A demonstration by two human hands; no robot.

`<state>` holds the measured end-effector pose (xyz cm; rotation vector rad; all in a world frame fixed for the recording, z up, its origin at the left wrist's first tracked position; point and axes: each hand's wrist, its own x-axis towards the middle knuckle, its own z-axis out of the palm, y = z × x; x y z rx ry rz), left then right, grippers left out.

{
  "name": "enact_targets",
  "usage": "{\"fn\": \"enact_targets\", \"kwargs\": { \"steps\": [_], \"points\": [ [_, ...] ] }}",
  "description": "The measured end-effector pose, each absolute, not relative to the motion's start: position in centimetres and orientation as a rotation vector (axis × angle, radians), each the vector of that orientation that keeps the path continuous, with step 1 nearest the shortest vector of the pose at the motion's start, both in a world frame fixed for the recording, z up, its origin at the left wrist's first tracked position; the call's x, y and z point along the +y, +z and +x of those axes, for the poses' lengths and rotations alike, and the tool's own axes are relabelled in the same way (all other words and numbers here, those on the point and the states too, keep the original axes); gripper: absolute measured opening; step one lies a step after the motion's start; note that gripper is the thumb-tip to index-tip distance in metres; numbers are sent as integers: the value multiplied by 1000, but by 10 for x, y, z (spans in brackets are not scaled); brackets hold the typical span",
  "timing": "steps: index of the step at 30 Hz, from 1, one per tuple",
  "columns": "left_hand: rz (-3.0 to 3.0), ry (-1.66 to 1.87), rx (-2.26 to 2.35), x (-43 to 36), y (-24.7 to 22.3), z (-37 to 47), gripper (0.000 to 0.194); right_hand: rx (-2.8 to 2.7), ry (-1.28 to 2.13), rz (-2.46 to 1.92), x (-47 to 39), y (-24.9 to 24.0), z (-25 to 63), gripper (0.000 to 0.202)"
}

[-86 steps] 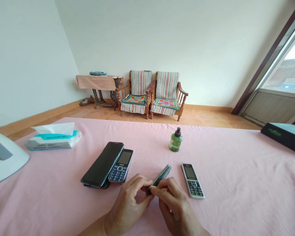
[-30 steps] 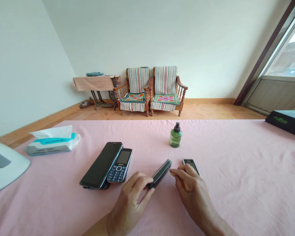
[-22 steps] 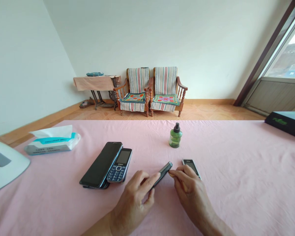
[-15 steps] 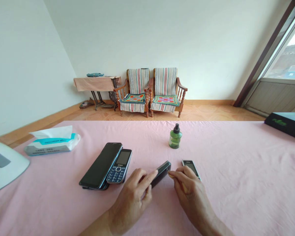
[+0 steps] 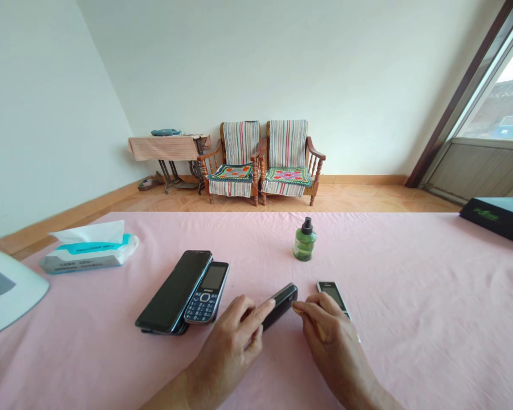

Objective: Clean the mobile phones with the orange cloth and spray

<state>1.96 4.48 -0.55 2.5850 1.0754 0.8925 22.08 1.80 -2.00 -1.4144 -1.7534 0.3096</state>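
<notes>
My left hand [image 5: 228,341] grips a dark mobile phone [image 5: 281,306], which is tilted up on its long edge over the pink cloth. The thumb and fingers hold its near part, and its far end points right. At that end my right hand [image 5: 336,341] is closed in a pinch, its fingertips just beside the phone. What the pinch holds, if anything, is hidden. Partly behind the right hand lies a silver keypad phone [image 5: 331,291]. Left of my hands a blue keypad phone [image 5: 207,296] leans against a large black smartphone [image 5: 177,291], which rests on another dark item.
A green spray bottle [image 5: 305,244] stands upright beyond my hands. At left are a tissue pack [image 5: 89,256] and a white rounded appliance [image 5: 12,299]. A black box [image 5: 491,222] sits at the far right. Past the table edge stand two wooden armchairs [image 5: 288,148].
The whole view has shifted slightly. My left hand keeps its hold on the phone. My right hand stays pinched by the phone's end, its fingers turned a little.
</notes>
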Motion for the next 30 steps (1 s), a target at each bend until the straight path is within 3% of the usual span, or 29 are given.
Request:
{"fn": "enact_targets", "kwargs": {
  "steps": [9, 30],
  "points": [
    [2629, 890, 1060, 46, -3, 22, 62, -1748, 306, -1403, 18, -22, 221, 24],
    [2727, 804, 1092, 48, -1, 24, 44, -1747, 371, -1424, 19, -23, 219, 25]
  ]
}}
